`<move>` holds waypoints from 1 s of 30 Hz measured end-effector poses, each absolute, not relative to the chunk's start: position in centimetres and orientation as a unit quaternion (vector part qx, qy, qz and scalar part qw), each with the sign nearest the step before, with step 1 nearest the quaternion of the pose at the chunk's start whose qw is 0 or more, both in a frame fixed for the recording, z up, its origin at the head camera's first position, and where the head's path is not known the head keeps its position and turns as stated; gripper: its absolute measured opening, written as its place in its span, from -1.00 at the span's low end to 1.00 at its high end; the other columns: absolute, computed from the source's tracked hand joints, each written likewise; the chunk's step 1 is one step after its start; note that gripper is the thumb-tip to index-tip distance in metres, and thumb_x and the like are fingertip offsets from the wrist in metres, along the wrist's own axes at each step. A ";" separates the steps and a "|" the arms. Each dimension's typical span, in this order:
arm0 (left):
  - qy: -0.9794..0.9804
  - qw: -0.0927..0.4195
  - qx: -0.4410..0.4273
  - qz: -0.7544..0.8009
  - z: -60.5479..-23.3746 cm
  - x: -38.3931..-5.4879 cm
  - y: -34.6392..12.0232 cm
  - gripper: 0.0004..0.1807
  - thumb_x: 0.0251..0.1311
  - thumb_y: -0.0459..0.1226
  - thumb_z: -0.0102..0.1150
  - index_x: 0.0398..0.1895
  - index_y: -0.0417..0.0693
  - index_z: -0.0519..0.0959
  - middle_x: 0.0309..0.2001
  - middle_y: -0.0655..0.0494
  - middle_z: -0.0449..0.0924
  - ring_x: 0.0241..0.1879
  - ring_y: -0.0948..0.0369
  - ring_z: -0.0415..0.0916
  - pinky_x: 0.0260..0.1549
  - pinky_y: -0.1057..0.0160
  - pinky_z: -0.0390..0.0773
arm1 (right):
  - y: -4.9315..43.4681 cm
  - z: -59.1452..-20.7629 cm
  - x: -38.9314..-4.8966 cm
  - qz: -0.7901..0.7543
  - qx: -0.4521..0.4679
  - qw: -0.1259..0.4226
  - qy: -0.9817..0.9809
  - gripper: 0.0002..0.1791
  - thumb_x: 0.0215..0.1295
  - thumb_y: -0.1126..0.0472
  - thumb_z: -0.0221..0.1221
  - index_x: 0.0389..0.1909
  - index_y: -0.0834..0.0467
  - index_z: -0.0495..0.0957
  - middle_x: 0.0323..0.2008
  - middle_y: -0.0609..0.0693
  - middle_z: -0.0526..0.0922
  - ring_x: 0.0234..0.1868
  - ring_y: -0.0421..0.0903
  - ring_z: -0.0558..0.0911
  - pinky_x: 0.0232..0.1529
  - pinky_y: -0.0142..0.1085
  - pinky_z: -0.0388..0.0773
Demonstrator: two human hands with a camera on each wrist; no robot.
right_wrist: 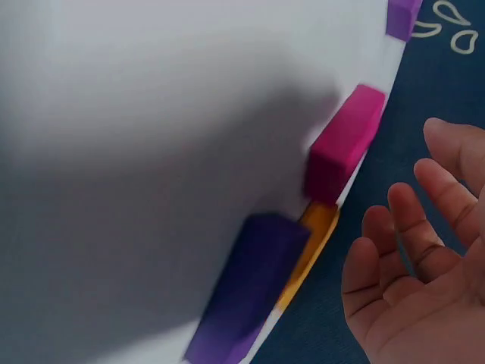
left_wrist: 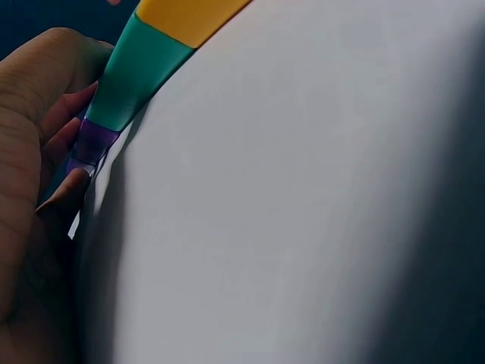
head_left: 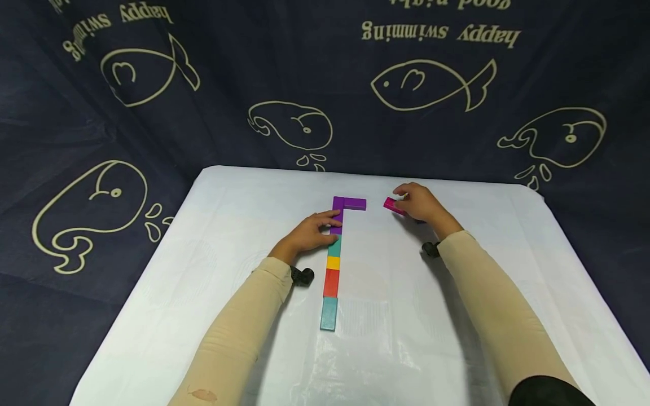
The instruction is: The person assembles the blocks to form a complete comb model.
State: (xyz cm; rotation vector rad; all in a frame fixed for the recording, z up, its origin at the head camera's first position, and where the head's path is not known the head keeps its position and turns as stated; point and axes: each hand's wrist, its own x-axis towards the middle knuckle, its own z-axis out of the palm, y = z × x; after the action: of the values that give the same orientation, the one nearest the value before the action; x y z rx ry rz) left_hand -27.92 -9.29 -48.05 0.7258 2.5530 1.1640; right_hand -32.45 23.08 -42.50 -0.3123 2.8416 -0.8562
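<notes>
A straight column of blocks runs toward me on the white table. Its far end is a purple block [head_left: 337, 204], followed by a green block [head_left: 335, 248], a yellow block [head_left: 333, 263], a red block [head_left: 331, 283] and a blue-teal block [head_left: 329, 314]. My left hand [head_left: 308, 233] rests its relaxed fingers on the purple part, thumb at the green block. Another purple block [head_left: 355, 203] lies crosswise at the far end, pointing right. My right hand [head_left: 420, 203] hovers by a pink block [head_left: 393, 206]; in the right wrist view its loosely bent fingers hold nothing.
Beyond the pink block, the right wrist view shows a yellow-orange block [right_wrist: 309, 246] and a dark purple block [right_wrist: 254, 284], mostly hidden under my hand in the head view. A dark cloth [head_left: 304, 67] with fish drawings hangs behind the white table [head_left: 228, 197].
</notes>
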 end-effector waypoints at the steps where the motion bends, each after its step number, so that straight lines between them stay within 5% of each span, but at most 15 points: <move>1: 0.874 0.122 0.248 0.399 -48.0 -27.9 -9.3 -0.56 0.21 -0.18 0.33 0.18 0.03 0.63 0.47 0.29 0.23 0.49 0.10 0.05 0.43 0.03 0.08 | 23.3 -42.6 -32.4 -0.290 -0.098 0.082 0.948 -0.60 0.40 0.24 0.15 0.20 0.26 0.49 0.17 0.24 0.47 0.13 0.17 0.47 0.16 0.07 0.44; 13: 0.873 0.120 0.246 0.404 -48.0 -27.8 -9.3 -0.57 0.22 -0.19 0.34 0.17 0.02 0.64 0.47 0.27 0.24 0.48 0.11 0.07 0.43 0.05 0.08 | 24.1 -43.7 -32.5 -0.297 -0.098 0.100 0.945 -0.58 0.41 0.24 0.15 0.22 0.31 0.46 0.13 0.30 0.51 0.13 0.16 0.46 0.23 0.09 0.36; 22: 0.869 0.107 0.263 0.406 -47.9 -27.7 -9.2 -0.57 0.20 -0.24 0.35 0.16 -0.06 0.63 0.46 0.18 0.26 0.48 0.08 0.09 0.43 0.08 0.08 | 23.8 -44.3 -32.7 -0.281 -0.093 0.098 0.950 -0.60 0.38 0.27 0.16 0.18 0.35 0.48 -0.01 0.27 0.53 -0.04 0.14 0.45 0.03 -0.01 0.45; 30: 0.868 0.108 0.266 0.404 -48.1 -27.9 -9.3 -0.57 0.20 -0.23 0.34 0.16 -0.05 0.63 0.46 0.19 0.26 0.48 0.09 0.08 0.44 0.07 0.08 | 23.7 -44.9 -33.0 -0.267 -0.092 0.080 0.956 -0.64 0.37 0.30 0.16 0.13 0.35 0.51 -0.07 0.26 0.56 -0.07 0.12 0.47 0.05 0.00 0.44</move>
State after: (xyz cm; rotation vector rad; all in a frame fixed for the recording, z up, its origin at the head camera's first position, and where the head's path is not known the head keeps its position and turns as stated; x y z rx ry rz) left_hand -27.93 -9.34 -48.06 0.7825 2.5559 1.1897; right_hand -33.03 23.72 -44.89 -0.2762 2.8583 -0.7991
